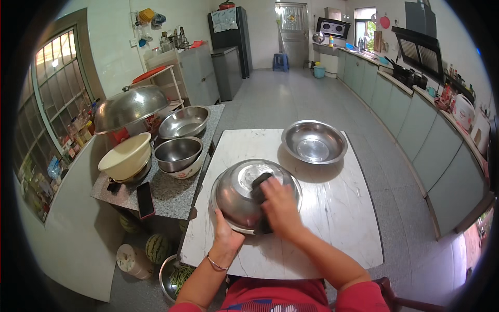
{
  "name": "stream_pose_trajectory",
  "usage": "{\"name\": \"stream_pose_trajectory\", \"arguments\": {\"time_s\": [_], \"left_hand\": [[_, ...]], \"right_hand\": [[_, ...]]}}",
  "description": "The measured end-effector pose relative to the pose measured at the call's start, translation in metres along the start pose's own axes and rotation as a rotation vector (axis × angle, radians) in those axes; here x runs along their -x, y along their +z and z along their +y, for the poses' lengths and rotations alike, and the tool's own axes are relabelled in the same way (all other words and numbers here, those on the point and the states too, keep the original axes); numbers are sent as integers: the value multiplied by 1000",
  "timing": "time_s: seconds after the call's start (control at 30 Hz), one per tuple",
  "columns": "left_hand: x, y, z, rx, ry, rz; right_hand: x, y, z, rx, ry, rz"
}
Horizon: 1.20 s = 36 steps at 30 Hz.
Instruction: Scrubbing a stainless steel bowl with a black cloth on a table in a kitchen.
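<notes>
A metal basin (pixel 234 187) lies upside down on the white marble-patterned table (pixel 327 234), tilted a little. My left hand (pixel 228 234) grips its near left rim, with a bracelet on the wrist. My right hand (pixel 278 206), slightly blurred, presses a dark scrubbing pad (pixel 260 185) on the outside of the basin, by the base. The pad partly covers the basin's whitish, worn base. Behind and to the right, a second metal basin (pixel 314 142) stands upright on the same table.
On the granite side table (pixel 171 202) at left are a phone (pixel 145 199), a cream plastic basin (pixel 126 158), stacked bowls (pixel 178 154), another metal basin (pixel 185 121) and a domed lid (pixel 130 105). Below are a watermelon (pixel 157 248) and a bowl of green beans (pixel 165 273).
</notes>
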State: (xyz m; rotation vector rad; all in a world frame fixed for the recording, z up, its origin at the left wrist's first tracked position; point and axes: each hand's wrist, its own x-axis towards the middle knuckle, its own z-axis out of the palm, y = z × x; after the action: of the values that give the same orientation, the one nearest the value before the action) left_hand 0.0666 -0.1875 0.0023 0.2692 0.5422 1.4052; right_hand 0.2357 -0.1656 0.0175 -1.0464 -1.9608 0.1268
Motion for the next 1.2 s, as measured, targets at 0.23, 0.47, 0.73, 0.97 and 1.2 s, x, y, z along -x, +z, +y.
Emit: {"name": "stream_pose_trajectory", "arguments": {"time_s": [0.23,0.47,0.73,0.97,1.2], "left_hand": [[-6,-15,-5,-78,35,41],[-5,-10,-7,-17,134,55],[-9,-12,1,26,36,52],[-2,-17,1,-68,47,72],[-2,-10,-7,-17,114,33]], "right_hand": [[6,-4,69,-260,647,126],[35,38,-18,-94,313,109],[6,23,34,-252,337,148],[3,-4,72,-434,629,218],[37,41,-16,-146,479,137]]}}
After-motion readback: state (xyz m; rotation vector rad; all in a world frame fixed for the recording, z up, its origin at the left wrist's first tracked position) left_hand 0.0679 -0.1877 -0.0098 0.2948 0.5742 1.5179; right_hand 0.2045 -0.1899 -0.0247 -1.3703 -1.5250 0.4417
